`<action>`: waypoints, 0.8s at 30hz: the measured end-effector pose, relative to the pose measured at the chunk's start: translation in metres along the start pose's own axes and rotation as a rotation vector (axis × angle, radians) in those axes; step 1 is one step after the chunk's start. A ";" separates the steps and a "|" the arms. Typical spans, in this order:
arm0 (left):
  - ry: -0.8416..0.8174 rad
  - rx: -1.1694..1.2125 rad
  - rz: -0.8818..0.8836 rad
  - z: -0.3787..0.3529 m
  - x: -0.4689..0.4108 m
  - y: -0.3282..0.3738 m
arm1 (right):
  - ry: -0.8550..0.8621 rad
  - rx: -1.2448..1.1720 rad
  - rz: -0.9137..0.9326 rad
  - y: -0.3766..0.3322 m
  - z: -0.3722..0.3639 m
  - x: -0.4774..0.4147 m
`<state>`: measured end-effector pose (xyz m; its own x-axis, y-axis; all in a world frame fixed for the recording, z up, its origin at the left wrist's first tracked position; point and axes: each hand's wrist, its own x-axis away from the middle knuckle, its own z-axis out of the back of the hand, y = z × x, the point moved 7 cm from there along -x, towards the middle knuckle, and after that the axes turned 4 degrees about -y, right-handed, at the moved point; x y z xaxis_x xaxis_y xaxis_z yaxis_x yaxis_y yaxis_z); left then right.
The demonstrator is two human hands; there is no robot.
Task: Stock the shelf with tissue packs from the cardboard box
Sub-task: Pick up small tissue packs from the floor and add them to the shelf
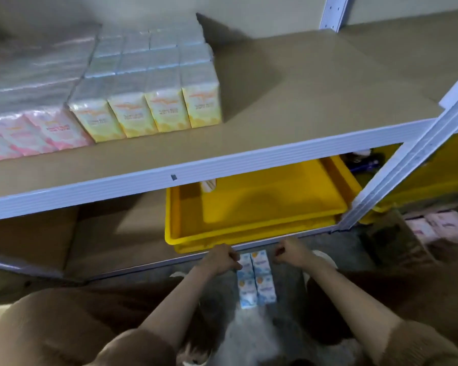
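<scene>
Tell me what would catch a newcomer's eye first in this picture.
The bright yellow tray on the lower shelf stands out most, just right of centre. Up and to the left, a row of yellow tissue packs stands on the upper shelf beside pink packs. Low in the middle, a block of blue tissue packs sits between the left hand, at its edge, and the curled right hand.

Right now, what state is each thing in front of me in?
blue tissue packs, bundled, between the hands
left hand, curled on their left edge
right hand, curled beside them, grip unclear
yellow tissue packs, upright in rows on shelf
yellow tray, mostly bare
</scene>
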<state>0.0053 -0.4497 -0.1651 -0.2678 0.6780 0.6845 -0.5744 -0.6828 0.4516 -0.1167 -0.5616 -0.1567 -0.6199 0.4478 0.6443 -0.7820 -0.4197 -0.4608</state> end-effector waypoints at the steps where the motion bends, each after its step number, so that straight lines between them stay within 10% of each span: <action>1: -0.015 0.052 0.030 -0.008 -0.012 -0.010 | -0.016 -0.037 -0.028 0.011 -0.009 -0.011; 24: 0.101 0.578 0.507 -0.117 -0.155 -0.098 | 0.008 -0.756 -0.395 0.112 -0.135 -0.145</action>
<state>0.0125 -0.4561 -0.3829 -0.4756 0.2472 0.8442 0.1246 -0.9311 0.3428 -0.1229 -0.5670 -0.3836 -0.2905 0.4572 0.8406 -0.7721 0.4069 -0.4882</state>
